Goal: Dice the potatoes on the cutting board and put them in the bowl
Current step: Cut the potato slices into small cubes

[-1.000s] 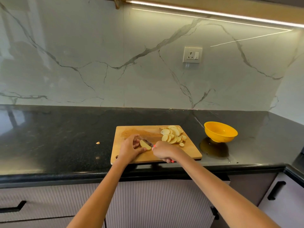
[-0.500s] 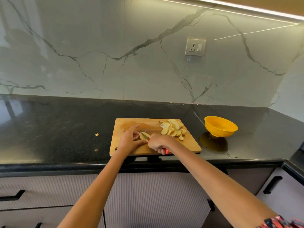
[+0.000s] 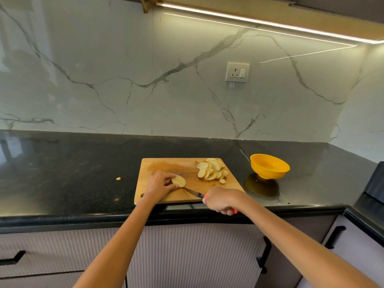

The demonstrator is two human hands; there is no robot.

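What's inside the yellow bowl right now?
The round yellow plastic bowl shows only bare yellow inside; no potato is visible. Its near wall hides the bottom.

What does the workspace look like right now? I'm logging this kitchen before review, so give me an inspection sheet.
Surface: black stone counter, glossy.
Job's things: wooden cutting board at the counter's front edge; pile of potato slices on its far right; yellow bowl right of the board, no potato seen in it.
Clutter: small scrap left of the board.
Grips: left hand holds a potato piece; right hand grips a red-handled knife.
Cables: nothing seen.
Surroundings: marble backsplash, wall socket, drawers below.
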